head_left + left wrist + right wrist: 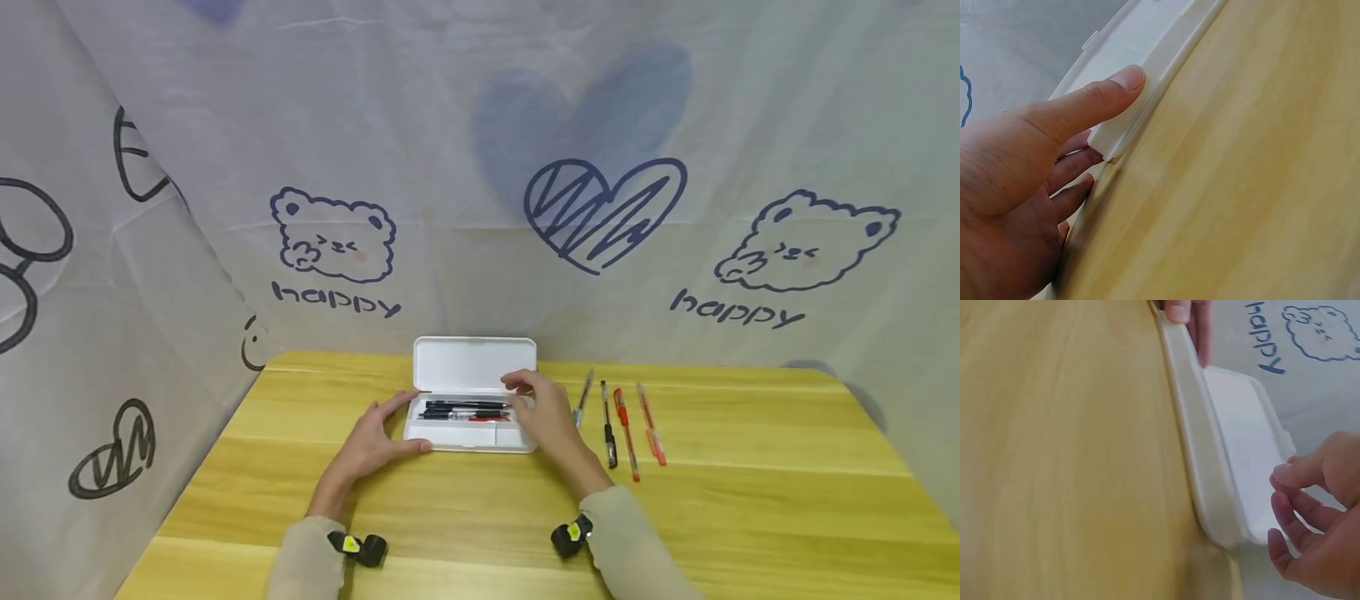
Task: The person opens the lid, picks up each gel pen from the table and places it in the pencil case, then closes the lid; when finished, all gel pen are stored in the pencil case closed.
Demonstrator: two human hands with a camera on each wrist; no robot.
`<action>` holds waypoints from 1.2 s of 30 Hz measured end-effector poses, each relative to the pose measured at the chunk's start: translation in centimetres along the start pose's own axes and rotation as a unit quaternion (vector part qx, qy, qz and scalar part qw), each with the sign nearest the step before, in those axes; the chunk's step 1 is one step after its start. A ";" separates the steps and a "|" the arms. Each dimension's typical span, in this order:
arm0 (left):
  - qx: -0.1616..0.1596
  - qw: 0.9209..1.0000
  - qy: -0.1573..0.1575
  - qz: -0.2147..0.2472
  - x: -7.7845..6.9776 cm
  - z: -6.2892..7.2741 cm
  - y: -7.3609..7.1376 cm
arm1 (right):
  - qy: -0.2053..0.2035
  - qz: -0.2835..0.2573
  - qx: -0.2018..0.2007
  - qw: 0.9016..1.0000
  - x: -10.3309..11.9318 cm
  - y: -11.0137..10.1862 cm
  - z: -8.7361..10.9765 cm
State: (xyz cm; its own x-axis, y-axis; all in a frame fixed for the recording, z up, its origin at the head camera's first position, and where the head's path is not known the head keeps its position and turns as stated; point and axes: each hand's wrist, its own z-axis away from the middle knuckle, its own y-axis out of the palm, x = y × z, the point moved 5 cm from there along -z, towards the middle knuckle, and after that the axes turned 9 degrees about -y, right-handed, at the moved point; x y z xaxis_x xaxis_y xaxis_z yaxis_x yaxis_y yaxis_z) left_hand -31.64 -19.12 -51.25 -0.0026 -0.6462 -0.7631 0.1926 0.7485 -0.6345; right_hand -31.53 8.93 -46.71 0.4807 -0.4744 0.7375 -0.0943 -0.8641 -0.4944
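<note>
A white pencil case (450, 433) lies on the table with its lid (474, 365) swung up at the back. Several black pens (459, 406) and a bit of red lie in its rear compartment. My left hand (367, 443) holds the case by its left end, the thumb (1116, 87) over the front wall and the fingers at the left side. Above the right end hovers my right hand (551, 421); in the right wrist view its fingers (1288, 515) are loosely bent, with nothing visible between them. It hides the case's right end in the head view.
Right of the case lie a clear pen (586, 392), a black pen (608, 429) and two red pens, one (627, 437) left of the other (652, 425). A printed cloth (465, 275) hangs behind the wooden table (480, 517), and another stretch hangs at left.
</note>
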 end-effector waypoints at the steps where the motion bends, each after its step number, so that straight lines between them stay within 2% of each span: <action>1: -0.001 1.000 0.001 -0.003 0.0 0.0 0.0 | 0.002 -0.001 -0.001 1.000 -0.1 -0.5 0.1; 9: 0.000 1.000 -0.001 -0.003 0.1 -0.1 -0.3 | 0.001 0.010 -0.036 0.999 -0.7 -5.0 1.8; 17: -0.003 1.000 -0.002 -0.002 0.4 0.0 -0.5 | 0.022 0.034 -0.060 0.997 -1.0 -9.6 4.0; 21: -0.002 1.000 0.002 -0.001 0.2 -0.1 -0.1 | 0.035 0.053 -0.090 0.994 -2.2 -12.3 5.4; 24: -0.002 1.000 0.004 0.004 0.0 -0.2 0.1 | 0.045 0.096 -0.097 0.990 -3.7 -13.7 6.4; 28: 0.001 1.000 0.002 0.007 0.0 -0.3 0.3 | 0.080 0.153 -0.065 0.983 -5.9 -14.7 7.5; 33: -0.003 1.000 0.001 0.001 0.3 -0.2 0.2 | 0.142 0.156 0.005 0.978 -7.5 -14.6 8.3; 36: -0.005 1.000 0.012 0.002 0.2 -0.2 0.1 | 0.160 0.154 0.021 0.975 -7.8 -14.7 8.5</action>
State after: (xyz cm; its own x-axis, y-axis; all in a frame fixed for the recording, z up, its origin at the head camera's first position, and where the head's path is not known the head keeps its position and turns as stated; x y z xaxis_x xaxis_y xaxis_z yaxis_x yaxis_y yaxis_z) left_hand -31.86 -19.12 -51.48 -0.0264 -0.6391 -0.7686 0.1823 0.7529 -0.6323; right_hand -26.44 26.75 -49.12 0.1385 -0.7449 0.6527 -0.1524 -0.6672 -0.7291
